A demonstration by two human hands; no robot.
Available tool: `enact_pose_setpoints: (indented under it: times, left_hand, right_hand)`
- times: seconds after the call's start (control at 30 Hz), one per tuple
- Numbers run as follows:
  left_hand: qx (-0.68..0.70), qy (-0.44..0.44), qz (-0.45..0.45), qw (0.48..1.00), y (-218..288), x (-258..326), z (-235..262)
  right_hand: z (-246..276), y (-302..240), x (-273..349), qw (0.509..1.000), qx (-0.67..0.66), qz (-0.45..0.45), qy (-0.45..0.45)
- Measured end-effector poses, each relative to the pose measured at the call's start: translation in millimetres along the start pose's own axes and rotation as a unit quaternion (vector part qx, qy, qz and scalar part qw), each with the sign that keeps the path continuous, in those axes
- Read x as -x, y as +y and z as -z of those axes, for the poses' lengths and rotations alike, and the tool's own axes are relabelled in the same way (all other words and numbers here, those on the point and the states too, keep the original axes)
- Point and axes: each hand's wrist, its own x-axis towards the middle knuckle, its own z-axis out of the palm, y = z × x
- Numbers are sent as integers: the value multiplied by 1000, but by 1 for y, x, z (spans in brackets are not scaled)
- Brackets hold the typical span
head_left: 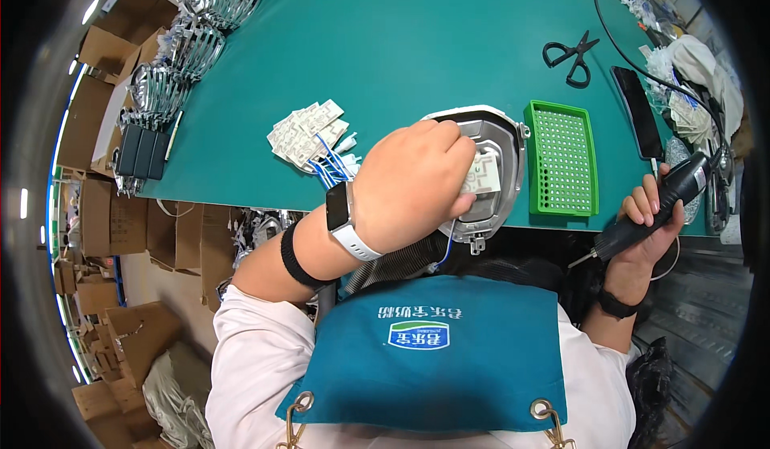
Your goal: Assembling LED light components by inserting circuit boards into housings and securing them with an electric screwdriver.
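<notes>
My left hand point(417, 172), with a watch on its wrist, reaches over a grey metal lamp housing point(510, 140) at the table's near edge. Its curled fingers and thumb hold a white circuit board point(487, 174) inside the housing; the fingertips are partly hidden. A blue wire hangs down over the housing's near edge. My right hand point(648, 212) is wrapped round a black electric screwdriver point(658, 207), held just off the table's near edge at the right. The screwdriver's bit points left and down, apart from the housing.
Left of my left hand lies a pile of white circuit boards point(309, 134) with blue and white wires. A green tray point(595, 160) of small screws stands right of the housing. Beyond are scissors point(572, 56) and a phone point(638, 112). Metal housings point(196, 48) line the left edge.
</notes>
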Motion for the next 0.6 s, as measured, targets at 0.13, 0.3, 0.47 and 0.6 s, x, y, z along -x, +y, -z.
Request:
enact_pose_setpoints:
  times: [0.13,0.3,0.47,0.6]
  left_hand:
    - [75,29,6,997,-12,2,20]
    - [678,368,248,586,3,32,50]
    - [617,406,253,625,-6,34,42]
    - [610,394,269,633,-14,58,40]
  right_hand:
    - [12,4,-3,1000,-8,-14,6]
    - [31,-2,-2,996,-72,-46,-12]
    - [38,-9,-1,996,-66,-53,-9]
    - [40,-9,-4,996,-68,-61,-22]
